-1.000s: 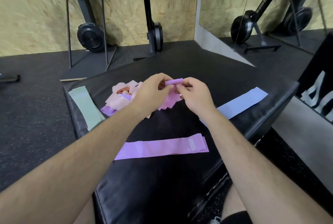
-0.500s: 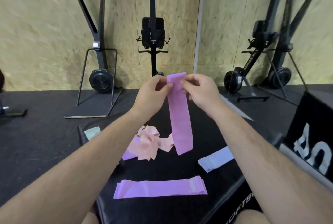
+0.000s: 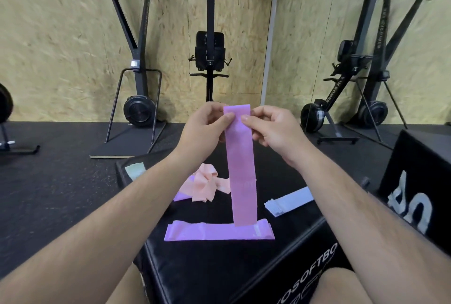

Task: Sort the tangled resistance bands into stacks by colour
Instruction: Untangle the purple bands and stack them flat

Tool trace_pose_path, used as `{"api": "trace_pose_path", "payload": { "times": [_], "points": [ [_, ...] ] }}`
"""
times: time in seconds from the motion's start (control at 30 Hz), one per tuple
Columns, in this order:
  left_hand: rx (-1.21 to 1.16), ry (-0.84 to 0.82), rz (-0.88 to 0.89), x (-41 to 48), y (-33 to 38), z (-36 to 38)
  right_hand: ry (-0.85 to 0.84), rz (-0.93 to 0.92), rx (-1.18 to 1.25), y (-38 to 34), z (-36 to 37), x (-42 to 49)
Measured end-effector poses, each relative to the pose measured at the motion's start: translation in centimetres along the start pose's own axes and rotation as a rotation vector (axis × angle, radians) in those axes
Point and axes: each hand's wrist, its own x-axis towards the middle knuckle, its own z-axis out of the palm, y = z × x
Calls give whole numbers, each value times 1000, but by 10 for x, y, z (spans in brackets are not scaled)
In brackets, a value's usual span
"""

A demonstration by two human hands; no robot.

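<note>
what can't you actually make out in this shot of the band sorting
All in the head view:
1. green band: mostly hidden behind the left forearm.
2. purple band under the pink tangle: only a corner shows.
3. pale blue stack: layers too small to count, far end behind the right forearm.
4. held band: unclear whether its lower end touches the purple stack.
5. box lettering: partly cut off by a leg.

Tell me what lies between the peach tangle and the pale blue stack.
Head view: the held-up purple band hangs across that stretch; otherwise only bare black box top shows.
</note>
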Motion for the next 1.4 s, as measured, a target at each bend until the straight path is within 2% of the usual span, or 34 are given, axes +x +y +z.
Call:
{"api": "trace_pose_path", "payload": {
  "times": [0.23, 0.4, 0.63, 0.83, 1.0, 1.07, 1.17, 1.3, 1.4],
  "points": [
    [69, -30, 26, -35, -1, -10, -30, -20, 41, 6, 15, -32],
    [16, -59, 11, -43, 12, -13, -32, -67, 22, -3, 14, -36],
    [6, -283, -149, -51, 6, -18, 20, -103, 36, -8, 8, -35],
    [46, -216, -177, -47, -3, -13, -13, -109, 60, -1, 0, -44],
    [101, -148, -161, -40, -2, -8, -58, 41, 231, 12, -12, -45],
    [119, -158, -141, -38, -2, -7, -77, 107, 166, 17, -10, -42],
    [155, -192, -101, -36, -3, -8, -132, 88, 54, 26, -5, -41],
    [218, -223, -49, -32, -8, -15, -125, 71, 79, 31, -1, -41],
    [170, -259, -48, -32, -8, -17, -100, 73, 82, 32, 2, -39]
  ]
}}
